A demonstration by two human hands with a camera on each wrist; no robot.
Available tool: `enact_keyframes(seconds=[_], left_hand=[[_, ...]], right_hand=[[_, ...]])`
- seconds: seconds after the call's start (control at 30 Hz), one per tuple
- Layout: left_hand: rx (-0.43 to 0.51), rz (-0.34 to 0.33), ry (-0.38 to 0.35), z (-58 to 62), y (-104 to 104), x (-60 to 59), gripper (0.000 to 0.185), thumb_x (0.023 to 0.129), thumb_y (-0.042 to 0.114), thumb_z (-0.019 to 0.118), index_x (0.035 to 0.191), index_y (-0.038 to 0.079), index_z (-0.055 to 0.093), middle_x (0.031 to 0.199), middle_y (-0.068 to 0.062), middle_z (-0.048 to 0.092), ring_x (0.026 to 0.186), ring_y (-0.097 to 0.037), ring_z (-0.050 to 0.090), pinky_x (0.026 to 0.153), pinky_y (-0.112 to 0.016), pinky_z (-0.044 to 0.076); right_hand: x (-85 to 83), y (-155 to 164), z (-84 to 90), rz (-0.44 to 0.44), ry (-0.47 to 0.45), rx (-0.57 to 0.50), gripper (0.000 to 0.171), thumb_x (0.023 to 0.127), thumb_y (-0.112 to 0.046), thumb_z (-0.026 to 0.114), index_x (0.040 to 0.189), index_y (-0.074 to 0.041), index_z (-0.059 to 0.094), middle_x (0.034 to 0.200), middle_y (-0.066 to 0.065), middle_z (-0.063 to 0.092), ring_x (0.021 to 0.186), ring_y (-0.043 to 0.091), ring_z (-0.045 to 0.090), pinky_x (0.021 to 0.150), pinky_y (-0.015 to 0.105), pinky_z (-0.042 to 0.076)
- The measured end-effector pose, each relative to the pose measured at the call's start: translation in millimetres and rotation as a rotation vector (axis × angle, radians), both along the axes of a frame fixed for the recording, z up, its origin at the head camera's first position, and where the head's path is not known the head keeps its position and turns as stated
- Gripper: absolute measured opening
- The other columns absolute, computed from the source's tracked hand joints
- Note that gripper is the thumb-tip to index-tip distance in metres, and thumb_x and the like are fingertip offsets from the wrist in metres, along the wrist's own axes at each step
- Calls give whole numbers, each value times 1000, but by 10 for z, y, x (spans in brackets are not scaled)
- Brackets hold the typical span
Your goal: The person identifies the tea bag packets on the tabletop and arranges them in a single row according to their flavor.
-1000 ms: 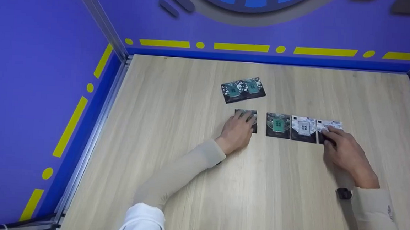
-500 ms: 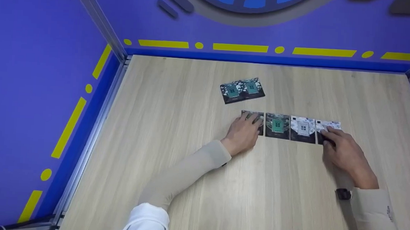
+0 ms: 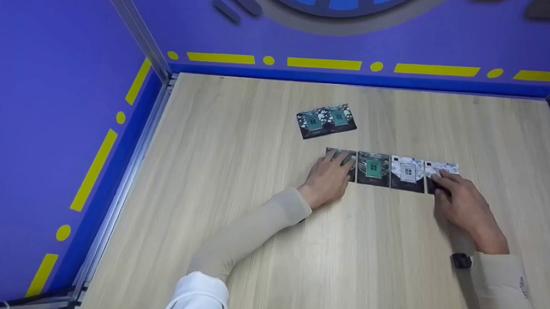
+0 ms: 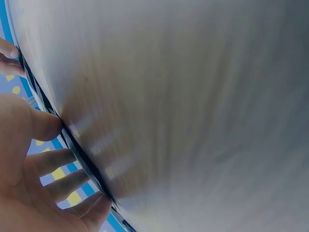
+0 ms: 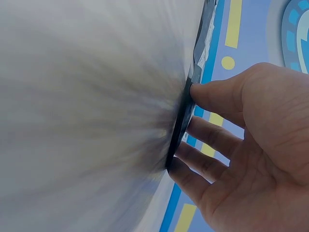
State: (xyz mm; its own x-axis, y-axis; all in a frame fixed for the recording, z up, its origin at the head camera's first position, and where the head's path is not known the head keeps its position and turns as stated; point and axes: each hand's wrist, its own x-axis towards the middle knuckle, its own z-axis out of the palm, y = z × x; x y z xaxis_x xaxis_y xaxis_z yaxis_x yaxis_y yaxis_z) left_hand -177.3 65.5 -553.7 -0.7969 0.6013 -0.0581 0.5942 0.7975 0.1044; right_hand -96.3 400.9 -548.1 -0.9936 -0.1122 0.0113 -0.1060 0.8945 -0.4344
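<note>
Four flat printed squares are not counted here; several square printed cards lie in a row on the wooden table. My left hand [image 3: 328, 179] rests its fingertips on the leftmost dark green card [image 3: 353, 154], covering most of it. Beside that lies a card with a green label [image 3: 373, 169], then a white and black card [image 3: 407, 173]. My right hand [image 3: 470, 204] touches the rightmost white and black card [image 3: 448, 167] with its thumb and fingers. In both wrist views the fingers of the left hand [image 4: 53, 174] and right hand [image 5: 231, 140] reach fairly straight to thin dark edges.
Behind the row, two joined-looking dark cards [image 3: 326, 121] with teal labels lie at a slant. The wooden table [image 3: 238, 123] meets a blue back wall [image 3: 270, 73], and a metal rail [image 3: 124, 202] runs along its left edge.
My left hand has slid the leftmost card to the right, closing the gap to the card with the green label. My right hand has stayed on the rightmost card.
</note>
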Motion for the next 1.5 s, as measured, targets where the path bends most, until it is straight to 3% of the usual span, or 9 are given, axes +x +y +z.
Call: enact_keyframes(seconds=[0.87,1.03,1.27,1.5], left_hand=[[-7,-19,51,2,-1,1,50,114,36,46,160,18,50,166,-5,46,153,-28,44,118,-41,49],[-12,16,42,78,-72,-136,49,114,35,45,159,16,52,166,-7,46,153,-29,44,121,-42,47],[46,115,24,213,-157,-469,50,113,34,50,159,14,50,164,-9,47,152,-32,46,119,-47,49],[51,231,47,166,-248,-749,50,113,34,53,158,14,52,163,-11,49,151,-34,47,122,-45,47]], right_hand=[[17,10,6,0,-23,-9,44,106,-5,57,146,10,57,155,38,46,140,63,41,109,79,37],[5,6,22,-15,-56,-5,46,108,-9,55,150,8,54,158,36,43,143,62,39,111,80,35],[-8,11,47,-37,-73,-5,47,107,-10,55,151,7,53,160,35,41,145,61,37,112,80,33],[3,-9,33,-33,-78,-4,47,108,-10,56,151,6,54,160,35,42,146,61,37,113,79,34]])
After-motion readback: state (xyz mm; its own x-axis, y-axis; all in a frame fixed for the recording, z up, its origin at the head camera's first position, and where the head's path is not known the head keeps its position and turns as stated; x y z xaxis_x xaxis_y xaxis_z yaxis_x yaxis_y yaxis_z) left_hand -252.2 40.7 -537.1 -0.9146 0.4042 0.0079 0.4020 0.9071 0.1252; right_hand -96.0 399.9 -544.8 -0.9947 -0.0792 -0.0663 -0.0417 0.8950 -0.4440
